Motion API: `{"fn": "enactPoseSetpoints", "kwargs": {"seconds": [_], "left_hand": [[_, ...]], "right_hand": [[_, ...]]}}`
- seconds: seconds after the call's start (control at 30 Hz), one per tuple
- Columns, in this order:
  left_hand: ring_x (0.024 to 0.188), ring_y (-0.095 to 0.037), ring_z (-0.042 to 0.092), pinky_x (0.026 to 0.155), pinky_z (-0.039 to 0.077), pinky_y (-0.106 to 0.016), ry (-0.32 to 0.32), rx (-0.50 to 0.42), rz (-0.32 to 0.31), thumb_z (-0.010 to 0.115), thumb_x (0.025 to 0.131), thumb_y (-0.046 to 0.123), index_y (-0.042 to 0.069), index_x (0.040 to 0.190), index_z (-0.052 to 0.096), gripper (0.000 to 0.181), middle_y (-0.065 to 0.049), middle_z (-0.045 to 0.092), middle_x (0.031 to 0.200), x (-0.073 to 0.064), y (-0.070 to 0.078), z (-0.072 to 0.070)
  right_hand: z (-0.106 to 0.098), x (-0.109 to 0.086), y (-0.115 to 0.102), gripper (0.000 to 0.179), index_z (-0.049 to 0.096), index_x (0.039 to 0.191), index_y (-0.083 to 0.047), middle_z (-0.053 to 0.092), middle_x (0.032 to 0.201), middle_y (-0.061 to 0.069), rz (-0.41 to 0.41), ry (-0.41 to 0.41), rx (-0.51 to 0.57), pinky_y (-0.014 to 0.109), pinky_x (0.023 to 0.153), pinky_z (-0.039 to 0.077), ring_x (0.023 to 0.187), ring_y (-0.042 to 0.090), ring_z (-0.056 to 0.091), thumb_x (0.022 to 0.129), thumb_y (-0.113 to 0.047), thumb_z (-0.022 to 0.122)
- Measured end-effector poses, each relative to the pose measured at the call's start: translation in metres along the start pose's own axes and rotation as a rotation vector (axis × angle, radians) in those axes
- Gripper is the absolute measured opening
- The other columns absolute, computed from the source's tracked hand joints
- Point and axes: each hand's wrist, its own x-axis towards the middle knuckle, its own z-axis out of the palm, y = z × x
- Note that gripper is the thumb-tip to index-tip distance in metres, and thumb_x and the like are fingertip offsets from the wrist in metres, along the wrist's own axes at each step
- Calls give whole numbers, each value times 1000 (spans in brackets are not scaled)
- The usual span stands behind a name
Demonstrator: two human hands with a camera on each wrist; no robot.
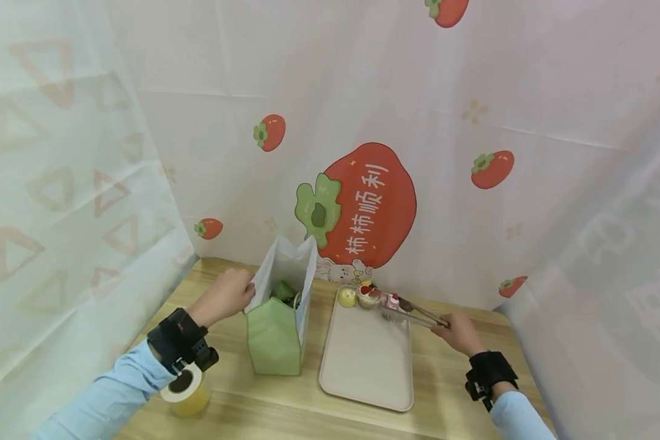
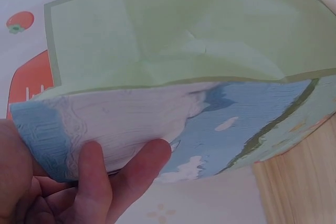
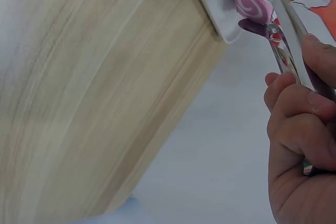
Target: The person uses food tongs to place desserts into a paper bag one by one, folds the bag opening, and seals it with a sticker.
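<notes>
Cake roll [image 3: 253, 6] btwn tongs [image 1: 412, 318], L of R hand [image 1: 459, 334] (gripping 'em), well R of L hand [image 1: 227, 296] pinching bag [image 1: 275, 339].

Head view looks forward and down over the bench [image 1: 253, 400]; wrist views sit close; head and left wrist share the bag [image 1: 275, 342], head and right wrist the tongs [image 3: 281, 49].

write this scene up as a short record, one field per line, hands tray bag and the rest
left hand: holds the upper edge of the paper bag
right hand: holds the metal tongs
tongs: ends either side of the pink swirl pastry; contact unclear
tray: yellow pastry and fruit-topped tart near its far edge
bag: upright, open-topped, something green inside
yellow roll: on the table, near the left sleeve
</notes>
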Motion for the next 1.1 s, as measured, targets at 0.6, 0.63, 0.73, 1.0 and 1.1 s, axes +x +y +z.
{"fn": "enactPoseSetpoints", "kwargs": {"seconds": [0.6,0.63,0.73,1.0,1.1], "left_hand": [[48,-9,53,46,39,-24,-20,-28,-21,49,92,-1,0,76,62,21,-5,58,61,-2,-2,-7],[48,-9,53,46,39,-24,-20,-32,-20,49,92,-1,1,75,62,21,-5,59,61,-2,-2,-7],[47,-9,54,45,39,-24,-23,-41,-18,50,93,0,2,75,62,22,-4,59,60,-2,-3,-6],[47,-8,55,45,39,-25,-26,-61,-20,49,93,0,3,74,61,23,-3,59,59,-2,-3,0],[47,-9,55,45,39,-25,-30,-65,-27,49,93,0,5,72,59,24,-3,59,59,-1,-3,2]], "right_hand": [[-70,-36,-73,27,55,78,-9,39,62,-5,-115,87,199,23,51,31,51,1,32,98,-26,62],[-72,-34,-81,29,52,75,-11,38,61,-5,-151,91,206,23,51,31,50,2,30,98,-24,62],[-74,-28,-108,24,53,77,-14,37,61,-7,-222,78,226,24,52,32,51,2,31,98,-22,62],[-79,-4,-176,15,69,103,-13,46,64,-6,-287,-36,203,22,49,30,52,4,38,96,-26,65],[-81,10,-200,22,71,109,-8,54,69,-5,-329,-87,165,22,53,34,57,6,44,96,-26,65]]}}
